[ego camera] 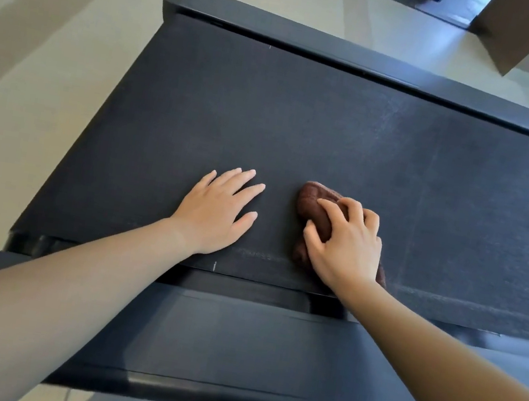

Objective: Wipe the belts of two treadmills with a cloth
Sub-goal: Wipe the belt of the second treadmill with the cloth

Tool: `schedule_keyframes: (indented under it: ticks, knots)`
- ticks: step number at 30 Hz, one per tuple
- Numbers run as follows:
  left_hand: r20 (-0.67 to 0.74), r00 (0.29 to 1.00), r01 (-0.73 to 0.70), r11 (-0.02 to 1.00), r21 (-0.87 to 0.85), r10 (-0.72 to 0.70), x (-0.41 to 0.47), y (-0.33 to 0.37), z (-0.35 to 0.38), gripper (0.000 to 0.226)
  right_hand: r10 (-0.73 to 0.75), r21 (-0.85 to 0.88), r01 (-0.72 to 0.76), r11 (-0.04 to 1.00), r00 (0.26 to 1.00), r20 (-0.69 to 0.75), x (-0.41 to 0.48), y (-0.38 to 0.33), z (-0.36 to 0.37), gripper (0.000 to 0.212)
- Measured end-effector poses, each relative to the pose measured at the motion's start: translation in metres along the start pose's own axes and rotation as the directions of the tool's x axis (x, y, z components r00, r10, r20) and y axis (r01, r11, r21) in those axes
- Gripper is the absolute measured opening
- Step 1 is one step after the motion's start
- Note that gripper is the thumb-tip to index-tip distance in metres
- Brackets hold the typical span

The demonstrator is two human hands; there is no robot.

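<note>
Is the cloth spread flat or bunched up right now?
Bunched: the cloth is a rounded wad on the belt, right hand curled over it.

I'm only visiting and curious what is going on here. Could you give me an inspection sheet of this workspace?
Surface: dark treadmill belt, faint pale streaks toward its right part.
Job's things: brown cloth, bunched up, lying on the belt by its near edge.
Clutter: nothing seen.
Grippers: left hand rests flat on the belt, fingers straight; right hand grips the cloth.
Cables: nothing seen.
Surroundings: far side rail along the belt; pale floor; a dark mat at the top edge.
</note>
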State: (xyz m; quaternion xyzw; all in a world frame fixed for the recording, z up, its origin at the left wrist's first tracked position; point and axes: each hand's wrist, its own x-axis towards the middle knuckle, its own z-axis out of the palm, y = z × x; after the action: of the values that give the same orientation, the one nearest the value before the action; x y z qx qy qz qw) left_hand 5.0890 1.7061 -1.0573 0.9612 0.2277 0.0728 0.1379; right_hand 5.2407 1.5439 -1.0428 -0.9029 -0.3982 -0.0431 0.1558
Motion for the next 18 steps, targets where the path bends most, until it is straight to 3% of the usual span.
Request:
schedule_keyframes:
  ticks: [7, 15, 18]
  knots:
    - [-0.015, 1.0, 0.004, 1.0, 0.009, -0.004, -0.004, -0.006, -0.003, 0.052, -0.089, 0.016, 0.088, 0.996, 0.993, 0.078, 0.031, -0.024, 0.006, 0.046]
    - [-0.055, 0.998, 0.013, 1.0, 0.013, -0.012, -0.005, -0.005, 0.001, 0.051, -0.129, -0.081, 0.141, 0.987, 0.981, 0.142, -0.016, 0.002, -0.007, 0.082]
    - [-0.055, 0.998, 0.013, 1.0, 0.014, -0.013, -0.004, -0.005, 0.001, 0.051, -0.125, -0.089, 0.137, 0.987, 0.983, 0.136, 0.001, -0.006, -0.002, 0.08]
